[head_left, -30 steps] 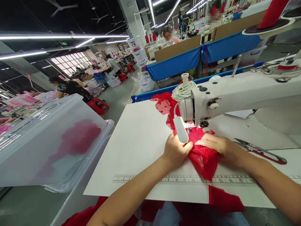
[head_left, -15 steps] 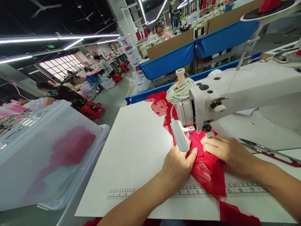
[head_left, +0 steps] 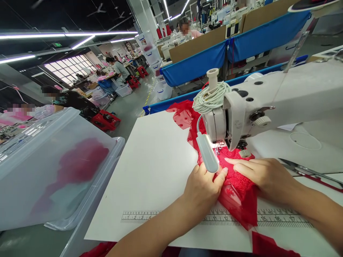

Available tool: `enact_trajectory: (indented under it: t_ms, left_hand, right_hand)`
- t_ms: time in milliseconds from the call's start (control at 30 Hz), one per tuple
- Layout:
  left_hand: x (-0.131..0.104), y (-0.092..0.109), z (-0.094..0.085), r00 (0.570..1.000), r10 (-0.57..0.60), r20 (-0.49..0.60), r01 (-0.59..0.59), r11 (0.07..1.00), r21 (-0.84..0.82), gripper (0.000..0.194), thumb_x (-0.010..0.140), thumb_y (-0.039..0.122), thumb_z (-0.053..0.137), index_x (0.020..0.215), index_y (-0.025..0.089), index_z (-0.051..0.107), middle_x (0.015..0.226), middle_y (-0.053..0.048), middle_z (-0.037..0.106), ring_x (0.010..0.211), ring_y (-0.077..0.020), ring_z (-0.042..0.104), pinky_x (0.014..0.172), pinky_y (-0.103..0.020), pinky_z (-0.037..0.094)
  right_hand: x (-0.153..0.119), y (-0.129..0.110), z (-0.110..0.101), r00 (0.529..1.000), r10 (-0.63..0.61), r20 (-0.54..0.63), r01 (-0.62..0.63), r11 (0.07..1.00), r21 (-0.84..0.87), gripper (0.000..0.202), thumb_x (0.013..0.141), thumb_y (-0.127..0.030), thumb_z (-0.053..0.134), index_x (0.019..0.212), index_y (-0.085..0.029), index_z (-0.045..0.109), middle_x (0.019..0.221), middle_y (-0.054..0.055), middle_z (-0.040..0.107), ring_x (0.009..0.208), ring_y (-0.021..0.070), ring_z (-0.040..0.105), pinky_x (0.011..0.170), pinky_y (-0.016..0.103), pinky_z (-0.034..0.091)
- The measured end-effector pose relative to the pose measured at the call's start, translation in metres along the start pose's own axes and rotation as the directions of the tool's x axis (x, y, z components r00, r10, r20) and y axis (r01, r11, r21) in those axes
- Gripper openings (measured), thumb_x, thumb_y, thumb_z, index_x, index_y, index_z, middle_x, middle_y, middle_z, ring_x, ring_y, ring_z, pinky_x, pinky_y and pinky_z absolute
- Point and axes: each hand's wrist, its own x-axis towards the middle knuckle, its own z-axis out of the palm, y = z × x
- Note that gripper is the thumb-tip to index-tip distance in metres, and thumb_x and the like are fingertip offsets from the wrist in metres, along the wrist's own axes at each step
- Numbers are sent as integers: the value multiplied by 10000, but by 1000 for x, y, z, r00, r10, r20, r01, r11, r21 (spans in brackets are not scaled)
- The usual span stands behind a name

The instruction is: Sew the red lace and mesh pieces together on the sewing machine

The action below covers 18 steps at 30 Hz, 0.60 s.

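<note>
Clearly soft stuff: red lace fabric (head_left: 235, 189), thin, light and limp, lying flat on the white sewing table (head_left: 155, 167) under the head of the white sewing machine (head_left: 241, 110), spilling back behind the needle and forward over the printed ruler (head_left: 166, 216) at the table's near edge. Left hand (head_left: 203, 187) pressed palm-down on the lace's left border, fingers together and extended, tips just below the small lamp (head_left: 207, 153) and close to the presser foot; no pinch visible, only flat pressure. Right hand (head_left: 264, 176) laid on the lace's right side, fingers stretched toward the needle, likewise flattening rather than gripping; whether any fold sits under the palm cannot be told. Between the two hands, a narrow strip of lace running straight up to the foot.

Likely to stretch, pucker and slide easily on the smooth table; open mesh prone to snagging. Best held as now, near the edges on either side of the seam line, with spread light pressure, not a hard tug.

Right of the right wrist, scissors (head_left: 308, 171) flat on the table. Far left of the left forearm, a clear plastic bin (head_left: 53, 167) with reddish cloth inside.
</note>
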Motion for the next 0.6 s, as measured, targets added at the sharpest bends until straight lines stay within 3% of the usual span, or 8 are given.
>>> enact_trajectory:
  t_ms: [167, 367, 600]
  left_hand:
    - [-2, -1, -1, 998, -12, 67, 13, 1000, -12, 339, 950, 40, 532, 1239, 149, 673, 1090, -165, 732, 812, -221, 687, 625, -342, 531]
    - [-1, -3, 0, 999, 9, 46, -8, 1000, -18, 362, 943, 17, 506, 1261, 116, 645, 1138, -189, 724, 881, -237, 700, 626, -335, 518]
    - [-1, -4, 2, 999, -30, 30, 29, 999, 16, 343, 956, 30, 509, 1252, 138, 646, 1076, -159, 741, 846, -233, 682, 663, -355, 519]
  right_hand:
    - [-7, 1, 5, 999, 36, 29, -36, 999, -10, 247, 837, -82, 455, 854, -223, 657, 1081, 102, 786, 595, 204, 641, 453, 341, 370]
    - [-5, 4, 6, 1000, 27, 9, -27, 1000, 6, 283, 859, -82, 443, 922, -209, 687, 1079, 84, 788, 710, 225, 707, 485, 353, 449]
    - [-6, 8, 12, 997, 76, 5, -76, 997, 10, 222, 878, -122, 434, 865, -230, 627, 988, 60, 788, 664, 205, 675, 495, 319, 383]
